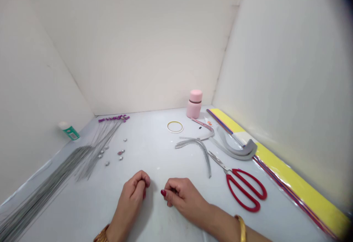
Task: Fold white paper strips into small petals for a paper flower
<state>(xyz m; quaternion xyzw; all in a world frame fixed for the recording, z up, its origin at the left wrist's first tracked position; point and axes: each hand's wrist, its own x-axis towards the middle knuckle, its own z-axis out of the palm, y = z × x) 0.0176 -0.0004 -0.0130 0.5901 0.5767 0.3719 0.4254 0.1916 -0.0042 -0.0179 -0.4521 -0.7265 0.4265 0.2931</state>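
Note:
My left hand [135,188] rests on the white table in a loose fist, its fingers curled inward; nothing shows in it. A short gap separates it from my right hand [179,194], which is also curled, with the thumb against the bent fingers and nothing visible between them. To the right of my right hand lie red-handled scissors [245,188], blades pointing up and left. Thin grey strips [202,152] curve on the table beyond my right hand. Small silver balls [120,158] are scattered beyond my left hand.
Grey wires [52,183] spread along the left, near purple-tipped stems [113,118] and a green-white tube [70,131]. A tape ring [175,126], pink bottle [194,104] and pink measuring strip [205,125] lie farther back. Wide grey strips [237,154] and yellow sheets [292,176] are right.

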